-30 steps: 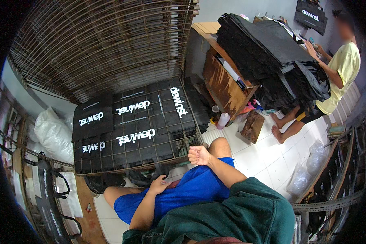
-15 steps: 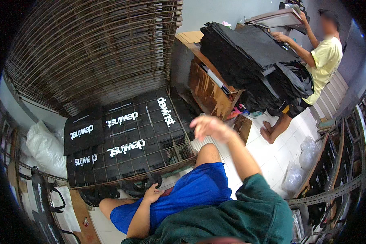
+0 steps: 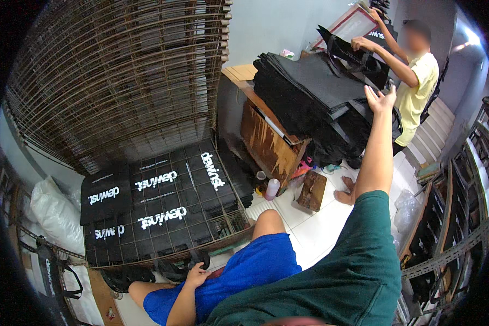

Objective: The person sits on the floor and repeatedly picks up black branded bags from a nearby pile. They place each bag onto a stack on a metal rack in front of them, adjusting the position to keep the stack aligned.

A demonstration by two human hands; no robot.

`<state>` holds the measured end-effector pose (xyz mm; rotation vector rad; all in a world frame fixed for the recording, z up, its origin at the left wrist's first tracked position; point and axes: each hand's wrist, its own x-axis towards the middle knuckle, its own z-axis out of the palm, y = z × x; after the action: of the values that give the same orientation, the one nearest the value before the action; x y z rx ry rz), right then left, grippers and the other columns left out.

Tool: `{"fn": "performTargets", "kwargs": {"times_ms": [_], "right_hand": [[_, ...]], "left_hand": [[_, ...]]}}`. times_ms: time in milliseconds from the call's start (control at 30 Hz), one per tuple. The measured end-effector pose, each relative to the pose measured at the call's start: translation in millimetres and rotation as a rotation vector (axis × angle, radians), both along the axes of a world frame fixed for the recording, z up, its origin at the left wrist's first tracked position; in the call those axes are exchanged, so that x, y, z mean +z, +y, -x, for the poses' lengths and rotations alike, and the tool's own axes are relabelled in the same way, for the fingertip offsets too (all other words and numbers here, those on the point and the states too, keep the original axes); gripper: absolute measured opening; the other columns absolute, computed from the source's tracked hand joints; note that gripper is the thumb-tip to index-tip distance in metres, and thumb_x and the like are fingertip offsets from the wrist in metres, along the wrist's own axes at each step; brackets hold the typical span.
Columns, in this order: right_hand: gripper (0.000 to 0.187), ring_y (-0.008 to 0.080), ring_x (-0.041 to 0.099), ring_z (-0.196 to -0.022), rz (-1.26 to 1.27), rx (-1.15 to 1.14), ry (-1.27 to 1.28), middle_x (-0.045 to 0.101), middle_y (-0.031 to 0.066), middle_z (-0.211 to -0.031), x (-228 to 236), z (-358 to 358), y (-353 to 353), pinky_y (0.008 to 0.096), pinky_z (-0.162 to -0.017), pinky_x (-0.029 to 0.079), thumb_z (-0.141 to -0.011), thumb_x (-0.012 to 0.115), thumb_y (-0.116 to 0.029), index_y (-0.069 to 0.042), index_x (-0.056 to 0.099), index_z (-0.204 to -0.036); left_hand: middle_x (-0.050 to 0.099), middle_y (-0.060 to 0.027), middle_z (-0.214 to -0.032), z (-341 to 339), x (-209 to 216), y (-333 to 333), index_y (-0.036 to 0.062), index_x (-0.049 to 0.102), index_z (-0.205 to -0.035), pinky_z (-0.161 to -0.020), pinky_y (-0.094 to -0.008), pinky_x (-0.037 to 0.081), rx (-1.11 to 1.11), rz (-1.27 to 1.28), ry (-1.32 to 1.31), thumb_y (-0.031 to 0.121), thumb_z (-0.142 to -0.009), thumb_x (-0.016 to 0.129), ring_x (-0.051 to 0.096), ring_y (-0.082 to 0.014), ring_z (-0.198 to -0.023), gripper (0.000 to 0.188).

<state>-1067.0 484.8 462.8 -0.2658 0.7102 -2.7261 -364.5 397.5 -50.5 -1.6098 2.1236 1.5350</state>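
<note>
In the head view, the right hand, open and empty, palm up, stretches far right, near a black bag above the right end of a black stack. A co-worker's hand grips that bag; the other holds a frame. The left hand, loosely open, rests on blue shorts. At left, printed bags lie on a wire rack.
</note>
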Motion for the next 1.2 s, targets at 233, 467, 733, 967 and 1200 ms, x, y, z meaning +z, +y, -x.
{"fn": "performTargets", "kwargs": {"times_ms": [233, 467, 733, 967, 1200], "right_hand": [[0.113, 0.0437, 0.028, -0.127, 0.287, 0.229, -0.273, 0.021, 0.0267, -0.141, 11, -11, 35, 0.0580, -0.103, 0.027, -0.068, 0.051, -0.073, 0.009, 0.012, -0.136], [0.017, 0.0132, 0.055, -0.071, -0.481, 0.020, 0.598, 0.061, 0.0044, -0.083, 17, 49, 47, 0.0218, -0.059, 0.043, -0.080, 0.060, -0.009, -0.005, 0.060, -0.096], [0.039, 0.0200, 0.057, -0.092, -0.276, 0.213, 0.994, 0.059, 0.0131, -0.102, 61, -272, -51, 0.0300, -0.078, 0.047, -0.079, 0.057, -0.002, 0.001, 0.046, -0.116], [0.050, 0.0228, 0.056, -0.097, -0.244, 0.542, 0.950, 0.055, 0.0157, -0.107, -5, -506, -103, 0.0364, -0.087, 0.046, -0.078, 0.055, -0.003, 0.003, 0.040, -0.125], [0.014, 0.0152, 0.051, -0.087, -0.328, 1.239, 0.618, 0.057, 0.0005, -0.090, -85, -616, -314, 0.0341, -0.079, 0.037, -0.074, 0.058, -0.009, -0.014, 0.051, -0.085]], "left_hand": [[0.065, -0.0132, -0.099, 9, 24, 2, 0.0060, 0.046, -0.127, -0.082, -0.0331, 0.047, 0.153, -0.026, 0.146, 0.031, -0.074, 0.072, 0.062, -0.0238, -0.093, 0.064], [0.061, -0.0119, -0.102, 71, 83, -3, 0.0022, 0.045, -0.126, -0.084, -0.0338, 0.045, 0.185, -0.107, 0.559, 0.034, -0.077, 0.071, 0.057, -0.0206, -0.095, 0.064], [0.033, -0.0149, -0.140, 151, 231, -34, 0.0126, 0.022, -0.142, -0.100, -0.0510, 0.031, -0.124, -0.651, 1.198, 0.084, -0.071, 0.021, 0.034, -0.0307, -0.127, 0.100], [0.042, -0.0315, -0.128, -41, 290, -61, 0.0040, 0.041, -0.126, -0.090, -0.0531, 0.042, 0.092, -0.835, 1.930, 0.089, -0.058, 0.033, 0.050, -0.0433, -0.110, 0.109], [0.062, -0.0106, -0.105, -259, 322, -111, 0.0037, 0.048, -0.112, -0.055, -0.0206, 0.048, 0.803, -0.073, 1.517, 0.028, -0.088, 0.054, 0.053, -0.0051, -0.057, 0.034]]}}
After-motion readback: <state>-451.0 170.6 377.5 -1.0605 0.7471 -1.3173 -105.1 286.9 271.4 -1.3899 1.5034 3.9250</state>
